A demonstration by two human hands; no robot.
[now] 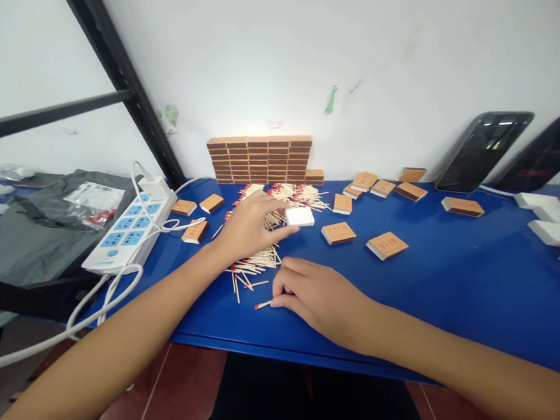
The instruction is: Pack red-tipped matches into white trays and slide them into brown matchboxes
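Observation:
My left hand point(255, 224) reaches over a heap of loose red-tipped matches point(259, 262), with finger and thumb at the left end of a small white matchbox tray point(300, 217). The tray lies level, and I cannot see into it. Closer to the table's front edge, my right hand point(317, 297) pinches a match point(263, 305). Its red head points left; whether there is more than one match is hard to tell.
Stacked matchboxes point(262, 160) stand against the wall, and loose matchboxes point(387, 245) lie around the blue table point(458, 287). A power strip point(128, 233) with white cables sits left. Two phones point(484, 151) lean at the back right, near several white trays point(554, 232).

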